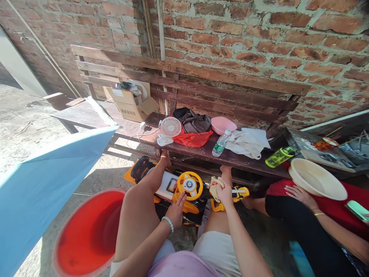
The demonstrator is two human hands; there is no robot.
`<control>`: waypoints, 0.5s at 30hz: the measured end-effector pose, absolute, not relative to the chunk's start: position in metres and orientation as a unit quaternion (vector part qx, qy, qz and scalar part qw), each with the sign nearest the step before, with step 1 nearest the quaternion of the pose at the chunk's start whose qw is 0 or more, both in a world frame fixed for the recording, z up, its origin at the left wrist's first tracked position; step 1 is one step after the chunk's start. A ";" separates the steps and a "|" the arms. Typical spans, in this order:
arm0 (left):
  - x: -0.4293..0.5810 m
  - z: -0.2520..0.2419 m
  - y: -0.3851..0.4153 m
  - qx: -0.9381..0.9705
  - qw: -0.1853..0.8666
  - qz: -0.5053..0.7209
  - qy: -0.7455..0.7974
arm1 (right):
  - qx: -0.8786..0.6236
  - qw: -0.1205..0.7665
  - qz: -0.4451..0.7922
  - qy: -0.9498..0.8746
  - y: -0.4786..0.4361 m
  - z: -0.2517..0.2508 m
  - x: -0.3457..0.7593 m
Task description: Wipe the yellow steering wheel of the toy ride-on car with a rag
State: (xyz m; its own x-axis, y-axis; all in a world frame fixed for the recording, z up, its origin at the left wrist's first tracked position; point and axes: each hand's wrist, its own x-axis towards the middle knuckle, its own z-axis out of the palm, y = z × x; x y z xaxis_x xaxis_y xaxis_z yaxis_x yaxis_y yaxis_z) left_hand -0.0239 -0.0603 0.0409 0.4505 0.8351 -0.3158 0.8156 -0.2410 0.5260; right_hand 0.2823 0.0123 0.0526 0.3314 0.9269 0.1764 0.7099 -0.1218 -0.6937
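Note:
Between my legs stands a yellow, black and white ride-on toy car [164, 184] with a yellow steering wheel [190, 186]. My left hand [175, 213], a beaded bracelet on its wrist, lies with fingers stretched out on the car's yellow body, the fingertips at the lower edge of the wheel. To the right, my right hand [225, 192] is closed around a crumpled beige cloth [215, 187] with reddish marks. That cloth is against the car's yellow and black end part [240, 193]. My palm hides some of it.
A red tub [89, 234] stands at left beside blue fabric [57, 184]. The wooden bench [138, 134] holds a cardboard box [129, 105], white fan [170, 127], water bottle [221, 143] and green bottle [280, 156]. At right sits another person with a cream basin [317, 179].

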 end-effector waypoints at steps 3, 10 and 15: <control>-0.024 0.041 -0.060 0.786 0.332 0.018 0.522 | -0.719 0.359 0.123 -0.582 -0.020 0.044 0.280; -0.024 0.045 -0.060 0.791 0.320 0.012 0.521 | -0.665 0.076 0.097 -0.737 -0.024 0.090 0.258; -0.025 0.046 -0.060 0.787 0.331 0.022 0.521 | -0.686 -0.027 0.063 -0.724 -0.010 0.107 0.244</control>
State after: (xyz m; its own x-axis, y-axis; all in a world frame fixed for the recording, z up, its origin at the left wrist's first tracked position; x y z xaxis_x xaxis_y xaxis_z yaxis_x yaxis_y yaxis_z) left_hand -0.0245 -0.0598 0.0459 0.4567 0.8341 -0.3093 0.8047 -0.2390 0.5435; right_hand 0.2435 -0.0100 0.1069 -0.0566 0.9906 -0.1247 0.9973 0.0502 -0.0545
